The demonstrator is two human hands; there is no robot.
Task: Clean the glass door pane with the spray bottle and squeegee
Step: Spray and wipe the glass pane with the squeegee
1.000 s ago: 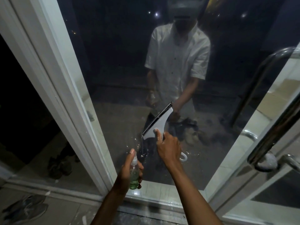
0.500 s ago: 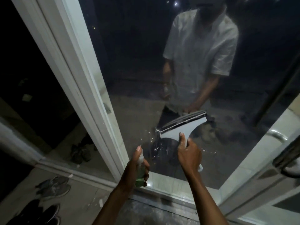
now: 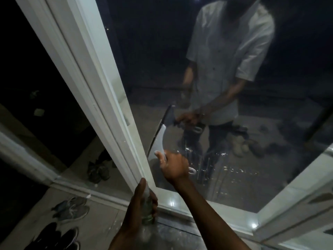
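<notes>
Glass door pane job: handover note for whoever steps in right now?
Right hand grips the squeegee by its handle, blade near-vertical against the glass pane, beside the white frame at lower left.
Left hand holds the spray bottle low, in front of the frame's bottom corner.
Done: pane sprayed; droplets show.
Left: wipe off the droplets at lower right of the squeegee.

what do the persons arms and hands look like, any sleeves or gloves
Both forearms are bare, with no gloves, watch or bands visible on the left hand or the right hand. The reflection in the glass pane shows a light short-sleeved buttoned shirt.
</notes>
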